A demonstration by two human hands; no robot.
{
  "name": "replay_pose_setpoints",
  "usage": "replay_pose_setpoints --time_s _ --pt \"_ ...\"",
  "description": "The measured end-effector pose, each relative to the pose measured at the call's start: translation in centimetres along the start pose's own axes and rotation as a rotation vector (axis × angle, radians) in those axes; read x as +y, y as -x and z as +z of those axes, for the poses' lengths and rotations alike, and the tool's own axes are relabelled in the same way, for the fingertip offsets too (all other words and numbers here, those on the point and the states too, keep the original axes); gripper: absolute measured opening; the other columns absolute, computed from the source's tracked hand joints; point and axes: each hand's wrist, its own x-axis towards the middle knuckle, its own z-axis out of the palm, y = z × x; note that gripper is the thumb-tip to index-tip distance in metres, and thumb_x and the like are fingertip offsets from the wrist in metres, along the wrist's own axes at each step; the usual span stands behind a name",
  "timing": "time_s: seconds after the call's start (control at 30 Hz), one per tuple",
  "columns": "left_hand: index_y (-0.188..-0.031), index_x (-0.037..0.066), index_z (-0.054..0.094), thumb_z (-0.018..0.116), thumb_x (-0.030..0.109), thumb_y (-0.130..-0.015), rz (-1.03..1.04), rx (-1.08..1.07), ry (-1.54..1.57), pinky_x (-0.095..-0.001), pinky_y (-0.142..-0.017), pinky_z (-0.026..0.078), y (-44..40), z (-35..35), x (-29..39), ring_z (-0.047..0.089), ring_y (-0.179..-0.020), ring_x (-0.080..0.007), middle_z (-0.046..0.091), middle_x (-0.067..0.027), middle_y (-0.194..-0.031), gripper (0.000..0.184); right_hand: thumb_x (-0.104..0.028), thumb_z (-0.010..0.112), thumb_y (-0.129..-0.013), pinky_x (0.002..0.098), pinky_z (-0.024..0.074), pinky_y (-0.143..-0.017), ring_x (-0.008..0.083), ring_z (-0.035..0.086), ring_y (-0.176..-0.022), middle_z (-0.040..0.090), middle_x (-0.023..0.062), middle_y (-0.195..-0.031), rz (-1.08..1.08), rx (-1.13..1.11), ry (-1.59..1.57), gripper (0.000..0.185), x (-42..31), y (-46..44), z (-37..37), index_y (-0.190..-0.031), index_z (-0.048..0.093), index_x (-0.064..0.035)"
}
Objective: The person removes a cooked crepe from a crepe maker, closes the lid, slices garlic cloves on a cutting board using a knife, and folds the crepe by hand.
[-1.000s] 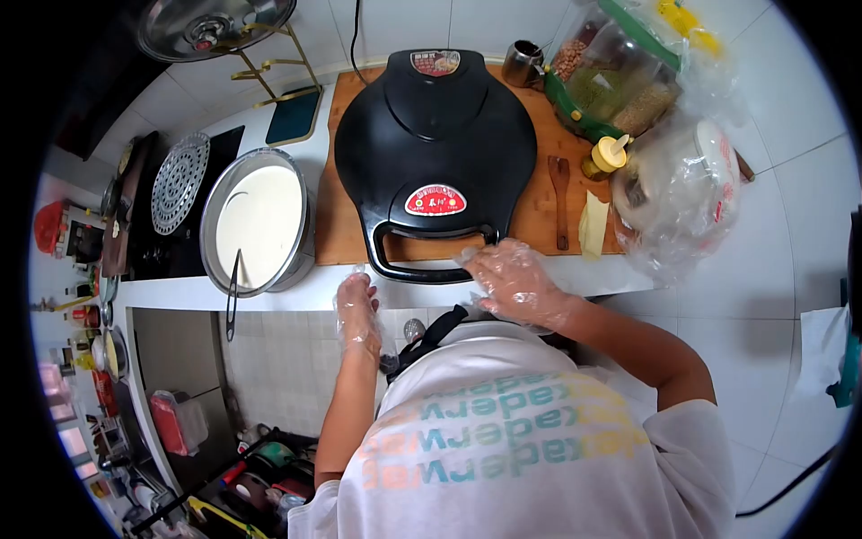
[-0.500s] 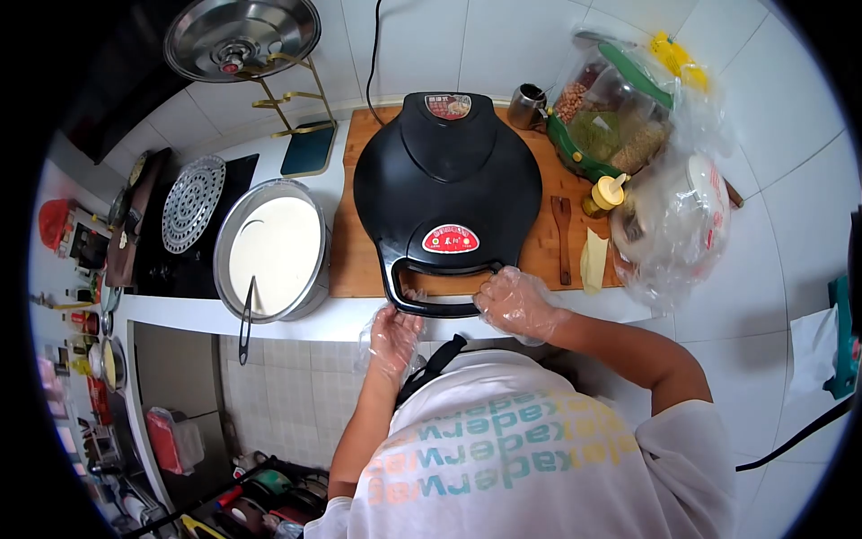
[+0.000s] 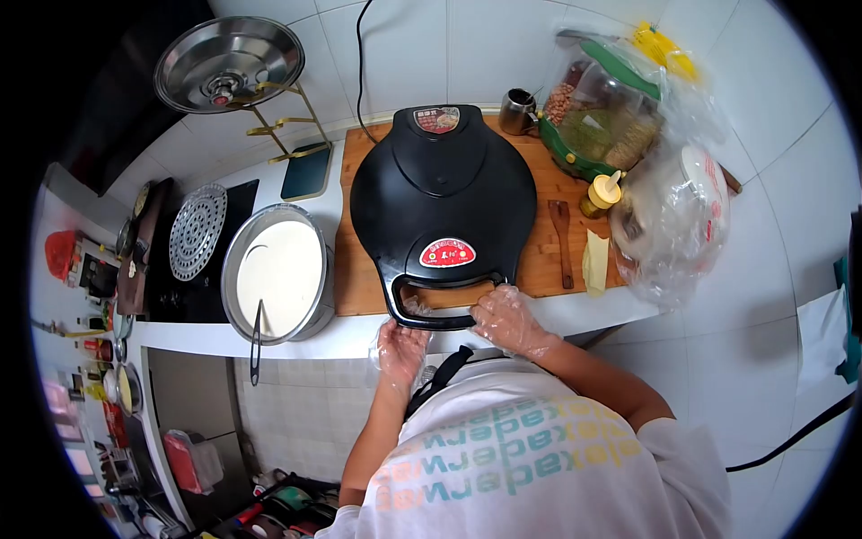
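Note:
A black electric baking pan (image 3: pixel 443 202) sits closed on a wooden board, its loop handle towards me. My right hand (image 3: pixel 510 321), in a clear plastic glove, is closed around the right side of that handle. Under the handle's left corner is my left hand (image 3: pixel 401 350), also gloved, palm up with fingers loosely extended; the handle partly hides its fingertips, and I cannot tell whether they touch it. To the left stands a metal pot (image 3: pixel 324 314) of creamy white batter (image 3: pixel 283 265). A black-handled utensil (image 3: pixel 256 350) leans over its rim, the lower end hidden in the batter.
On the board's right are a wooden spatula (image 3: pixel 561 242), a yellow-topped oil jar (image 3: pixel 600 196) and a pale yellow strip (image 3: pixel 594 260). Behind them stand a metal cup (image 3: pixel 518 110) and a green-lidded grain container (image 3: pixel 597 121). A perforated steamer plate (image 3: pixel 198 232) rests on the stove.
The camera view has shifted slightly. My right hand stays on the handle, and my left hand stays below its left corner. The baking pan remains closed.

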Motion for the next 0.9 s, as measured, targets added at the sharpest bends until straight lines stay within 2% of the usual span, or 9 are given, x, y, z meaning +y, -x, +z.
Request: replay_pose_setpoints --time_s 0.1,0.2,0.33,0.47,0.5,0.7,0.9 --pt "-0.098 0.005 0.060 0.050 0.022 -0.079 -0.004 -0.027 0.038 -0.0436 -0.092 0.044 -0.1 -0.3 0.0 0.057 -0.103 -0.0257 0.062 -0.0123 -0.107 0.027 -0.023 0.067 -0.066 0.0377 0.0416 -0.076 0.0228 0.056 -0.079 0.054 0.0064 -0.076 0.006 -0.003 -0.005 0.022 -0.2 0.1 -0.2 -0.079 0.057 -0.0078" --pt "-0.086 0.009 0.060 0.049 0.022 -0.080 0.011 0.072 -0.023 -0.0416 -0.087 0.047 1.3 1.7 -0.6 0.060 -0.094 -0.0243 0.065 -0.0075 -0.096 0.018 -0.023 0.067 -0.066 0.0374 0.0411 -0.077 0.0222 0.056 -0.080 0.054 0.0059 -0.076 0.020 -0.058 -0.018 0.022 -0.6 0.5 -0.7 -0.078 0.057 -0.0084" --pt "-0.090 0.009 0.062 0.049 0.024 -0.081 0.021 0.080 -0.014 -0.0404 -0.083 0.049 1.0 -0.3 -0.6 0.062 -0.089 -0.0224 0.067 -0.0062 -0.090 0.021 -0.024 0.068 -0.067 0.0372 0.0400 -0.078 0.0212 0.055 -0.081 0.054 0.0051 -0.078 -0.008 -0.018 -0.038 0.021 -0.7 0.9 -0.6 -0.078 0.058 -0.0095" --pt "-0.093 0.008 0.062 0.046 0.032 -0.089 0.035 -0.005 -0.026 -0.0395 -0.081 0.051 1.1 -0.9 -0.8 0.063 -0.089 -0.0231 0.066 -0.0080 -0.091 0.029 -0.025 0.069 -0.066 0.0368 0.0394 -0.078 0.0205 0.055 -0.083 0.055 0.0045 -0.081 -0.034 0.032 -0.050 0.024 -0.6 1.0 -0.4 -0.081 0.059 -0.0096" --pt "-0.095 0.008 0.061 0.046 0.032 -0.090 0.041 -0.119 -0.027 -0.0404 -0.082 0.051 1.5 -0.7 -0.8 0.063 -0.090 -0.0232 0.066 -0.0081 -0.092 0.029 -0.025 0.070 -0.065 0.0367 0.0393 -0.078 0.0205 0.055 -0.083 0.055 0.0044 -0.081 -0.044 0.058 -0.046 0.025 -0.6 1.0 -0.2 -0.082 0.059 -0.0093" --pt "-0.099 0.008 0.061 0.057 0.033 -0.088 0.017 -0.001 -0.062 -0.0423 -0.088 0.049 1.5 -0.8 -0.8 0.060 -0.097 -0.0228 0.064 -0.0074 -0.099 0.028 -0.027 0.072 -0.062 0.0369 0.0397 -0.078 0.0204 0.055 -0.080 0.055 0.0044 -0.080 -0.051 0.115 -0.067 0.030 -0.8 1.0 -0.6 -0.081 0.060 -0.0074" --pt "-0.097 0.007 0.061 0.058 0.033 -0.087 0.010 0.003 -0.082 -0.0416 -0.085 0.051 1.1 -1.3 -0.5 0.062 -0.093 -0.0239 0.064 -0.0088 -0.096 0.028 -0.026 0.071 -0.064 0.0371 0.0394 -0.076 0.0209 0.056 -0.079 0.056 0.0050 -0.078 -0.044 0.045 -0.066 0.026 -0.7 1.0 -0.4 -0.080 0.061 -0.0082"
